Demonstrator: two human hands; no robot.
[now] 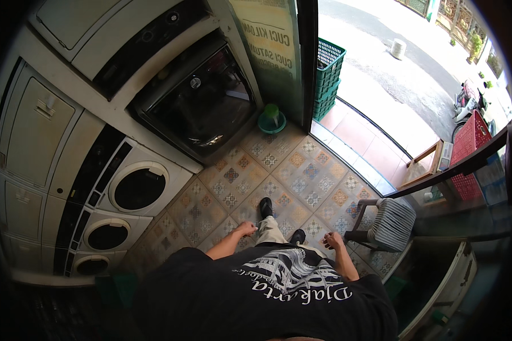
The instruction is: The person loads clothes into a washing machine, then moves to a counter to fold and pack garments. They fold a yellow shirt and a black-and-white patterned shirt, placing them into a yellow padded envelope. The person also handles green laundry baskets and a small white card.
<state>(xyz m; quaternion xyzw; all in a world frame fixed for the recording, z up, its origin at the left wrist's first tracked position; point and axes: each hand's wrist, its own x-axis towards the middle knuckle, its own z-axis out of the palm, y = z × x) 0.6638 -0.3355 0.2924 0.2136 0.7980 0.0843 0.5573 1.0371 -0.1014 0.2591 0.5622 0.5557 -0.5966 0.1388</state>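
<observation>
My left hand (246,228) hangs beside my left thigh, its fingers curled together. A tiny pale spot shows at the fingertips, too small to name. On the other side, my right hand (334,240) hangs in the air with loosely bent fingers apart and nothing visible in them. The nearest thing to it is a grey striped stool or chair (391,224) with dark legs, which it does not touch. I stand on patterned floor tiles (290,170) in black shoes (265,208), one foot ahead of the other.
Stacked white front-loading machines (139,186) line the left side. A dark top-loading washer (196,94) stands ahead, with a green basin (272,123) beside it. Green crates (327,74) stand by the open doorway; outside are a red basket (471,139) and a motorbike (466,105).
</observation>
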